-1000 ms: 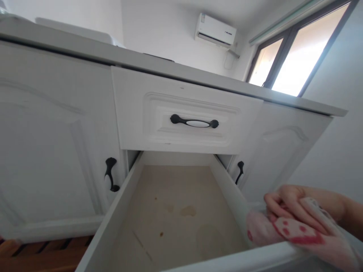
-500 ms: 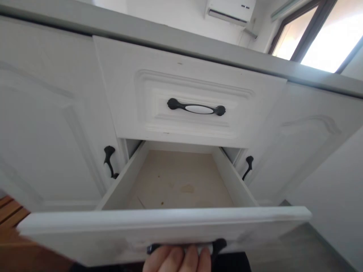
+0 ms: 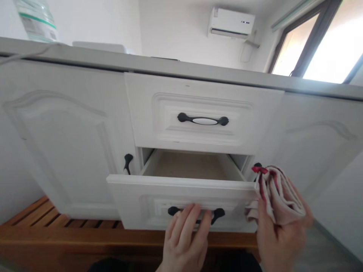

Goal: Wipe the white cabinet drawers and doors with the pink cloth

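Note:
The lower white drawer [image 3: 133,200] is partly pulled out below a closed upper drawer [image 3: 167,132]. My left hand [image 3: 185,238] lies against its black handle [image 3: 218,216], fingers stretched out and slightly apart over the handle's middle, not wrapped round it. At the drawer's right corner, my right hand [image 3: 280,241] is closed on a folded pinkish cloth [image 3: 283,200] with red patches. Only the back of the drawer's inside [image 3: 190,165] shows, a plain beige bottom.
White cabinet doors with black handles flank the drawers; the left handle [image 3: 128,163] shows. A slatted wooden bench [image 3: 85,236] runs below. On the countertop [image 3: 198,71] stand a plastic bottle [image 3: 38,26] and a white object [image 3: 99,47]. A cable crosses the left edge.
The lower drawer has moved inward, less of its inside showing. My left hand has loosened from its grip on the handle. My right hand has come into view with the cloth. The view has shifted.

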`<state>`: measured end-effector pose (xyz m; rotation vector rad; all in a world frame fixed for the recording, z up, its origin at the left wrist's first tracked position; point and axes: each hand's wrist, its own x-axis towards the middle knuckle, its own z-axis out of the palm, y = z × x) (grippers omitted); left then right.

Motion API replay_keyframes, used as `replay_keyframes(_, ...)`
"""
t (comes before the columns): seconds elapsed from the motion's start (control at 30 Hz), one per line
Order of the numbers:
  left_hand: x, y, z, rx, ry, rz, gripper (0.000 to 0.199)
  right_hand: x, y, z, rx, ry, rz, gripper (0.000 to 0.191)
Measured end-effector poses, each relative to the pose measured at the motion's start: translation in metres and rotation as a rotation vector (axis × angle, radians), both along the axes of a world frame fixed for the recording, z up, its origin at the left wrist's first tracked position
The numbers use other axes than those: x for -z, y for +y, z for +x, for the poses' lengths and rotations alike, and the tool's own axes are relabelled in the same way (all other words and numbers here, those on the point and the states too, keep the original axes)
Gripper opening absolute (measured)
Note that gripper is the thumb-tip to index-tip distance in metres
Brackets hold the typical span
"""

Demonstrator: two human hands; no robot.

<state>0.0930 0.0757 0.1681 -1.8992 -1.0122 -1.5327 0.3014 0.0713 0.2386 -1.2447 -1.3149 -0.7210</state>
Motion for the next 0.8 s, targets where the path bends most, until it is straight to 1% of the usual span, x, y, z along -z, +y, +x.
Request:
replay_keyframes(0.03, 0.002, 0.001, 0.002, -0.002, -0.018, 0.011, 0.035, -0.003, 0.007, -0.012, 0.005, -0.027, 0.033, 0.041)
replay_keyframes(0.1, 0.004, 0.007, 0.006, 0.000, -0.041, 0.027, 0.035, -0.009, 0.016, -0.036, -0.058, -0.129, 0.056, 0.043)
replay_keyframes(0.2, 0.007, 0.024, 0.008, -0.023, -0.046, 0.043, 0.031, -0.017, 0.027, -0.070, -0.181, -0.257, -0.007, 0.055)
replay_keyframes(0.27, 0.010, 0.040, 0.006, -0.034, -0.033, 0.035, 0.028, -0.022, 0.040, -0.088, -0.199, -0.297, -0.068, 0.057)
replay_keyframes(0.33, 0.013, 0.057, 0.004, -0.040, -0.004, 0.014, 0.027, -0.024, 0.057, -0.101, -0.207, -0.329, -0.096, 0.058)
replay_keyframes(0.43, 0.014, 0.079, 0.001, -0.058, 0.059, -0.041, 0.036, -0.024, 0.087, -0.113, -0.238, -0.400, -0.074, 0.062)
replay_keyframes(0.5, 0.014, 0.086, -0.001, -0.069, 0.098, -0.120, 0.044, -0.024, 0.102, -0.121, -0.257, -0.449, -0.044, 0.064)
replay_keyframes(0.57, 0.020, 0.086, -0.004, -0.087, 0.099, -0.209, 0.050, -0.023, 0.113, -0.130, -0.268, -0.498, -0.019, 0.064)
replay_keyframes(0.6, 0.027, 0.084, -0.007, -0.099, 0.083, -0.241, 0.053, -0.023, 0.116, -0.135, -0.269, -0.524, -0.008, 0.063)
replay_keyframes(0.63, 0.039, 0.079, -0.009, -0.117, 0.066, -0.262, 0.055, -0.023, 0.119, -0.140, -0.265, -0.553, 0.004, 0.063)
replay_keyframes(0.67, 0.055, 0.074, -0.012, -0.135, 0.058, -0.264, 0.057, -0.023, 0.121, -0.147, -0.258, -0.588, 0.021, 0.063)
replay_keyframes(0.73, 0.097, 0.059, -0.019, -0.171, 0.098, -0.282, 0.061, -0.022, 0.126, -0.162, -0.250, -0.681, 0.058, 0.063)
replay_keyframes(0.8, 0.145, 0.039, -0.026, -0.199, 0.199, -0.368, 0.067, -0.021, 0.132, -0.180, -0.260, -0.759, 0.078, 0.062)
